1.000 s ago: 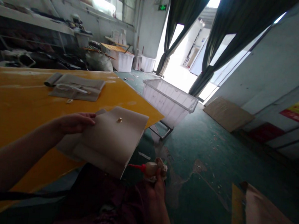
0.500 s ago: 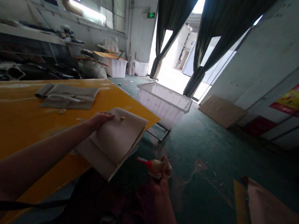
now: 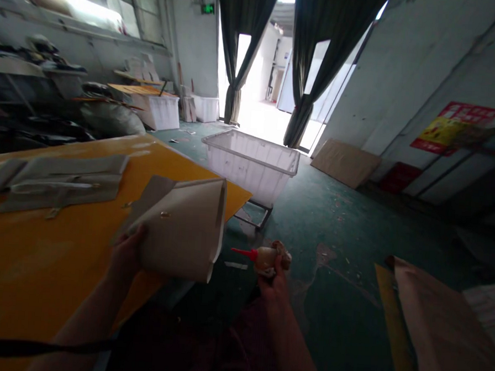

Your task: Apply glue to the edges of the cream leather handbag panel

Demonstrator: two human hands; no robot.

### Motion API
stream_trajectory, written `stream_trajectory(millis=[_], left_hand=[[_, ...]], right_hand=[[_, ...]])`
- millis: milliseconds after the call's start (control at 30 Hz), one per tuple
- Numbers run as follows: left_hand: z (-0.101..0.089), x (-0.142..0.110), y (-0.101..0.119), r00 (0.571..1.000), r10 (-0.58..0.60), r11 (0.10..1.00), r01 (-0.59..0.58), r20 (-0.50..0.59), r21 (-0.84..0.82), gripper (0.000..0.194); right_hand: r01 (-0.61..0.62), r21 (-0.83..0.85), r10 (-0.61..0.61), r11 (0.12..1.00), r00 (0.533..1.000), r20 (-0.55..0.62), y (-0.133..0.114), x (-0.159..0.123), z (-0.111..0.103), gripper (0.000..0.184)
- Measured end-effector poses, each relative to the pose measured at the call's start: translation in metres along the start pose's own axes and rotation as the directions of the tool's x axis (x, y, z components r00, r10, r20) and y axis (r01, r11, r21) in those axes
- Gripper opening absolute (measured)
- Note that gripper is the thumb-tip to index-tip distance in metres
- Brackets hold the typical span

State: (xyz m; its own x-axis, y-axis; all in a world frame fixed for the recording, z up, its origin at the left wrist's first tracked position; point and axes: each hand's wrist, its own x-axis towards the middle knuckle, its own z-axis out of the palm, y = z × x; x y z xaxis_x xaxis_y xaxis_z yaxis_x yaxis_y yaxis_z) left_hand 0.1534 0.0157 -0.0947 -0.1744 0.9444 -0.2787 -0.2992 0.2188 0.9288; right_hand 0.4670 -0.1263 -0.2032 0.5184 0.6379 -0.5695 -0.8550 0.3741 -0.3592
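**Two hands: cream flap and glue bottle**

The left hand [image 3: 125, 254] grips a curved cream leather flap [image 3: 183, 226] above a yellow table [image 3: 35, 274]. Just right of it, the closed right hand [image 3: 276, 281] holds what seems a small glue bottle [image 3: 264, 258], red-nozzled. A translucent plastic crate [image 3: 248, 166] stands beyond both hands.

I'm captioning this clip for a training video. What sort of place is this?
Probably a small bag or leather-goods workshop: the left hand holds a pale bag panel, the right hand a red-nozzled glue bottle, and similar pale pieces lie on a yellow worktable.
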Motion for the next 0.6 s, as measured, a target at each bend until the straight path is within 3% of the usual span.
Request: stream_trajectory(millis=[67,167,300,433,600], left_hand=[[-0.016,-0.006,-0.018,0.998,-0.065,0.998,0.065,-0.022,-0.027,0.053],[-0.026,-0.007,-0.029,0.995,-0.082,0.996,0.081,-0.060,-0.022,0.049],[-0.028,-0.002,-0.029,0.997,-0.078,0.996,0.077,-0.020,-0.042,0.055],[-0.028,-0.004,-0.030,0.996,-0.087,0.992,0.084,-0.029,-0.095,0.061],[-0.030,0.000,-0.038,0.998,-0.056,0.994,0.052,-0.039,-0.101,0.074]], right_hand=[[-0.011,-0.008,0.011,1.000,1.000,-0.011,0.004,-0.003,0.005,0.029],[-0.007,-0.071,0.008,0.997,1.000,0.025,0.013,-0.003,0.006,0.040],[0.093,-0.199,-0.068,0.976,0.989,0.132,0.024,-0.003,0.002,0.053],[0.240,-0.197,-0.170,0.951,0.934,0.315,0.028,-0.009,0.006,0.062],[0.339,-0.184,-0.254,0.923,0.893,0.373,0.031,0.001,0.027,0.063]])
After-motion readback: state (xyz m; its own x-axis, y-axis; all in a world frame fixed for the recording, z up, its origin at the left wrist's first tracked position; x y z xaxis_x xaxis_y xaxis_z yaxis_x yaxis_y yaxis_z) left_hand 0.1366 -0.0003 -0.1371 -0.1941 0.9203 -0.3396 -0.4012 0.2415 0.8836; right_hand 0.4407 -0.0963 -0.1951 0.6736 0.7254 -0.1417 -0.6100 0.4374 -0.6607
